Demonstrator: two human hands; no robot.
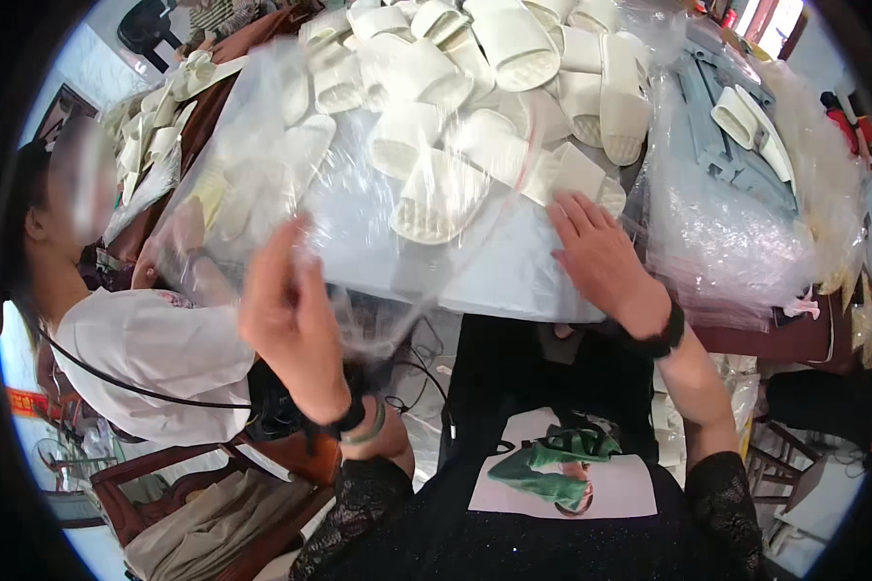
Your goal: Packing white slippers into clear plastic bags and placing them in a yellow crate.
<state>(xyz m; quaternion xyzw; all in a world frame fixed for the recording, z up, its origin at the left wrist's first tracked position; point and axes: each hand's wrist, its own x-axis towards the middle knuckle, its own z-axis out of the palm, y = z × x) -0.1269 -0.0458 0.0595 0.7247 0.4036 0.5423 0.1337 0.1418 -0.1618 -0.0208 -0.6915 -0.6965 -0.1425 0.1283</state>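
Observation:
A heap of cream-white slide slippers (441, 198) covers the table in front of me. My left hand (295, 324) is raised at the table's near edge, its fingers closed on a thin clear plastic bag (388, 324). The film spreads, crumpled and smeared by motion, across the near slippers; the exact grip point is blurred. My right hand (603, 257) lies palm down at the heap's near right side, its fingers stretched out and touching a slipper (564, 174). Nothing shows gripped in it.
To the left sits a co-worker in a white top (155, 358), one hand near the plastic. A stack of clear plastic bags (727, 247) lies on the right, with a pair of slippers (754, 131) above it. A wooden chair (165, 484) stands at lower left.

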